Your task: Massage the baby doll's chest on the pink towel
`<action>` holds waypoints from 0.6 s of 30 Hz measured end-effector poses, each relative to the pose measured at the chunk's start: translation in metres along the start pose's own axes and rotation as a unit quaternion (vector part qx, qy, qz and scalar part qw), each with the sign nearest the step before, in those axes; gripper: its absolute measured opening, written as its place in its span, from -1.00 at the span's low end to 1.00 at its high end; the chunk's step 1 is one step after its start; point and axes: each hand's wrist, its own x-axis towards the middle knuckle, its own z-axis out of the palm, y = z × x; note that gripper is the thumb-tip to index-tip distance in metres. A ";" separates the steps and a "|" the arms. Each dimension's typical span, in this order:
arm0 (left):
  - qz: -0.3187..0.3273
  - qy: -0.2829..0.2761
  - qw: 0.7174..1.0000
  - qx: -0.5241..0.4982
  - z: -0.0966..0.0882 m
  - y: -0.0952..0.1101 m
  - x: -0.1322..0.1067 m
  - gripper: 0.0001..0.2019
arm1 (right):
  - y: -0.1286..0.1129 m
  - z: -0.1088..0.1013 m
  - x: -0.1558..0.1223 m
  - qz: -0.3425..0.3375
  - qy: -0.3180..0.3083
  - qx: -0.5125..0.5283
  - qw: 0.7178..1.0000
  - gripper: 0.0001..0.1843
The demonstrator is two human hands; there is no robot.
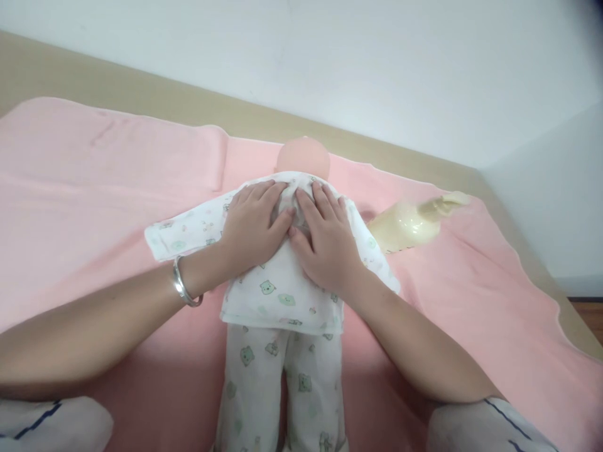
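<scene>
A bald doll in white printed clothing is laid on a pink cloth spread over a tan surface. Its torso is touched by the left grip and right grip, both released, palms down. A glossy pale-yellow pump bottle is seen near one sleeve.

Yellowish bottle on pink blanket

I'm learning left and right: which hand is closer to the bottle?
Right: the right hand lies on the shirt, toward the bottle; the left hand lies on its far side.
</scene>
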 end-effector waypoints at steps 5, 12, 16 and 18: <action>0.000 0.002 1.000 0.000 0.000 -0.001 0.000 -0.44 | 0.000 0.001 0.001 0.003 0.004 0.005 1.000 -0.34; 0.024 -0.020 0.999 0.029 -0.007 0.004 0.002 -0.47 | 0.000 -0.001 0.000 -0.003 0.005 -0.009 1.000 -0.33; 0.011 -0.049 0.997 0.057 -0.013 0.015 -0.004 -0.47 | 0.007 -0.006 0.007 -0.013 -0.016 0.005 1.000 -0.34; 0.008 -0.060 0.995 0.077 -0.016 0.022 -0.009 -0.44 | 0.010 -0.008 0.010 -0.005 -0.022 0.014 1.000 -0.35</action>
